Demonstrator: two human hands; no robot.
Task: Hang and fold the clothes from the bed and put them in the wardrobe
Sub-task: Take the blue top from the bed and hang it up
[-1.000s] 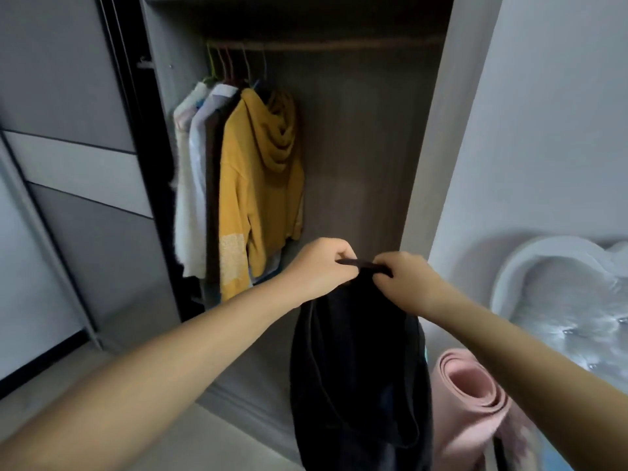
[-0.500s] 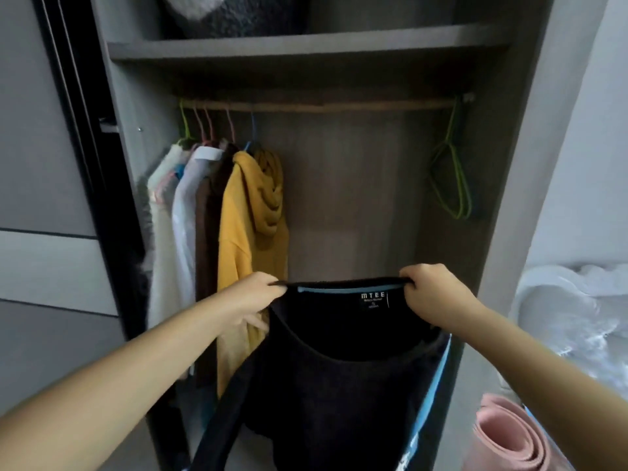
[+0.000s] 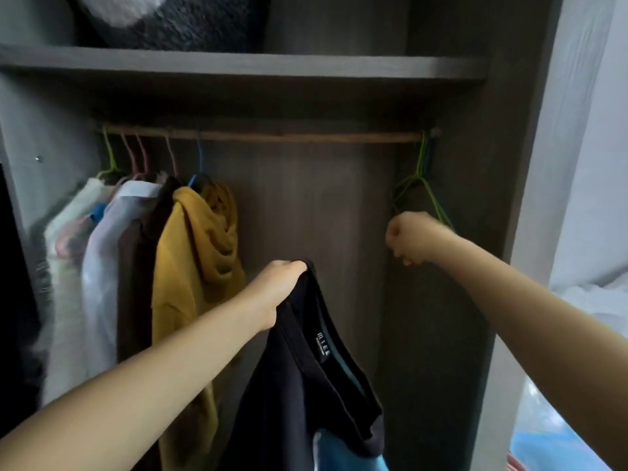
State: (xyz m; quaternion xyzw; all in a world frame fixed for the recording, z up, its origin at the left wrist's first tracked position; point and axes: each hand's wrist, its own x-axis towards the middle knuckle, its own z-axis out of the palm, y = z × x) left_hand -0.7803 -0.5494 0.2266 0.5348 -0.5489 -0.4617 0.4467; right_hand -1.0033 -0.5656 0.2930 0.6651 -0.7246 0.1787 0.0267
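Fingers of the left hand (image 3: 283,283) are bunching the limp, light black shirt (image 3: 306,385) at its collar, mid-frame; right hand (image 3: 409,237) is curling empty beside the green hanger (image 3: 424,185).

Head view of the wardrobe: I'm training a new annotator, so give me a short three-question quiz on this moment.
1. True or false: the left hand grips the black shirt at its neckline.
2. Multiple choice: the empty green hanger hangs at A) the rail's left end, B) the rail's middle, C) the rail's right end.
3. Fill in: the hung garment nearest the rail's bare middle is the ____ hoodie.

Key:
1. True.
2. C; the right hand, fingers curled and holding nothing, is just below it.
3. Yellow, on the wooden rail.
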